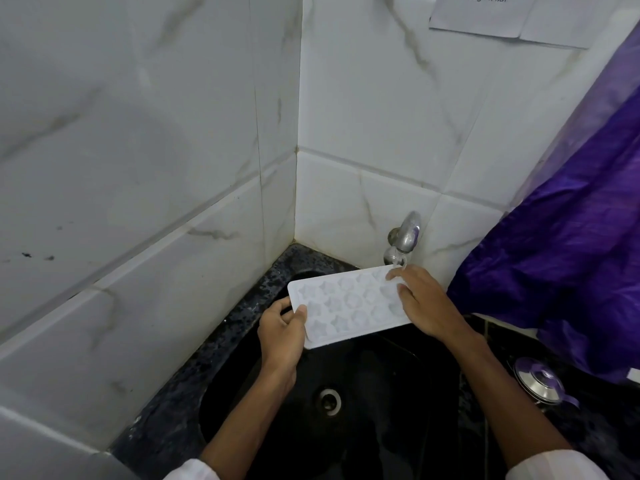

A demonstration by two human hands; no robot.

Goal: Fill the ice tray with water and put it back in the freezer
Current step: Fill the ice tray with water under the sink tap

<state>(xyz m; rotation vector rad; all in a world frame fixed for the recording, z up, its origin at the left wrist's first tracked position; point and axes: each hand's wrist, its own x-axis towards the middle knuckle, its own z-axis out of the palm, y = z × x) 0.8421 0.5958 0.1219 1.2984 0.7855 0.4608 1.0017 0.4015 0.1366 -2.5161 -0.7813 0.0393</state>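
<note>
Holding the ice tray (346, 303) over the black sink (381, 441), we have it just below centre of the frame, its far right corner close under the tap (405, 237). The tray tilts slightly, and we cannot tell whether its star-shaped cells hold any water yet.

Our left hand (280, 336) pinches the left short end, thumb on the top rim and fingers curled underneath. Our right hand (427, 306) covers the right end, with two fingertips on the top face. The other fingers are hidden, so this looks like a grasp, though we cannot see how far it wraps.

We judge the tray to be light, thin plastic that will flex if twisted. Once filled it should be heavier, wet and slippery, and it would slop at any tilt. We think the best hold is one hand on each short end, on the plain rim and clear of the cells, keeping it level.

A purple cloth (571, 237) hangs at the right of the frame, with a steel lid (538, 379) below it.
</note>
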